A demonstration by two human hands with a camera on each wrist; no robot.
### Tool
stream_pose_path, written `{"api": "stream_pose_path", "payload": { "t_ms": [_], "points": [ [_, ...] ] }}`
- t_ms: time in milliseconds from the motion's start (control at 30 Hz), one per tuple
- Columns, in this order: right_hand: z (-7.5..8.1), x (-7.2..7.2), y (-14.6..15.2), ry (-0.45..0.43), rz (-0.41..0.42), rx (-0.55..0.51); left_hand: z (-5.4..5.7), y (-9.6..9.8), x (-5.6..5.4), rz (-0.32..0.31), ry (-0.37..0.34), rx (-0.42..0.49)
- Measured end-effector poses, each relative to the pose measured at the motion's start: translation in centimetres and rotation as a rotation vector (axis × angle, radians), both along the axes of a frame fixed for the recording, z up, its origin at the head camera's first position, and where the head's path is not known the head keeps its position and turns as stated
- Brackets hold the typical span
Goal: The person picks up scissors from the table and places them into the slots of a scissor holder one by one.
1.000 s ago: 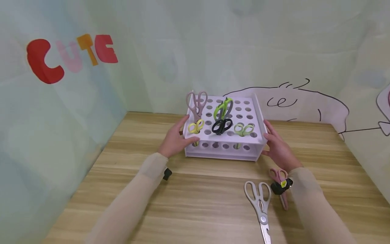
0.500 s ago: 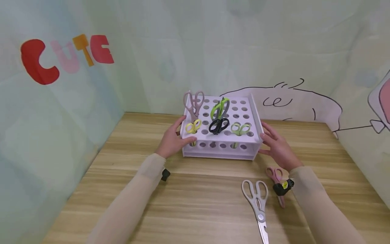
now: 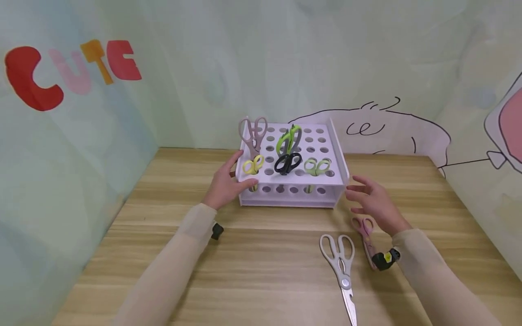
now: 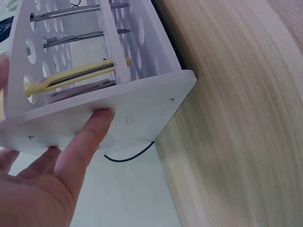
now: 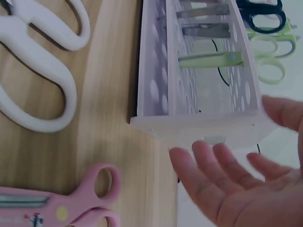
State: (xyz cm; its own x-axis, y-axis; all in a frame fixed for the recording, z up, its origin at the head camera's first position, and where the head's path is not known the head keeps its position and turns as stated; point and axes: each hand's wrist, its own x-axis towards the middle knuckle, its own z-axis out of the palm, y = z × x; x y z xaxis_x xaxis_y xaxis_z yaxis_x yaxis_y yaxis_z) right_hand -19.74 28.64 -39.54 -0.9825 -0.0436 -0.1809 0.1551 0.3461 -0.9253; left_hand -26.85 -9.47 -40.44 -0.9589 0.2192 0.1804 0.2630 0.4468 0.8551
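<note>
My left hand (image 3: 225, 184) holds the left end of a white scissor rack (image 3: 281, 180), thumb over its front edge and fingers against the side panel. Off the right end, my right hand (image 3: 377, 203) hovers with fingers spread, apart from the rack. Several scissors stand in its holes: mauve scissors (image 3: 253, 141), small yellow scissors (image 3: 253, 164), black-handled scissors (image 3: 287, 163), pale green scissors (image 3: 316, 166) and bright green-and-grey scissors (image 3: 289, 140). On the table below the right hand lie pink scissors (image 3: 366, 236) and larger grey-handled scissors (image 3: 342, 267).
The wooden table (image 3: 244, 271) meets a printed cloth wall (image 3: 195, 90) behind the rack and at the left. Red, pink and orange letters (image 3: 95, 56) mark that cloth. A black wrist camera (image 3: 386, 259) sits by the right sleeve, partly over the pink scissors.
My right hand has let go of the rack's right side and drawn off to the right. My left hand keeps its place. The head view has shifted slightly, moving the scene left.
</note>
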Motion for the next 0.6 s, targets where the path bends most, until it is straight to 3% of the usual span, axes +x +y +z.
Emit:
{"api": "stream_pose_path", "payload": {
  "t_ms": [233, 600],
  "points": [
    [0.0, 1.6, -0.7, -0.058, -0.033, 0.128, 0.0, -0.1, -0.2, -0.001, 0.013, -0.002],
    [-0.8, 4.5, -2.0, -0.104, 0.042, 0.399, -0.3, 0.0, -0.5, -0.008, 0.036, -0.021]
  ]
}}
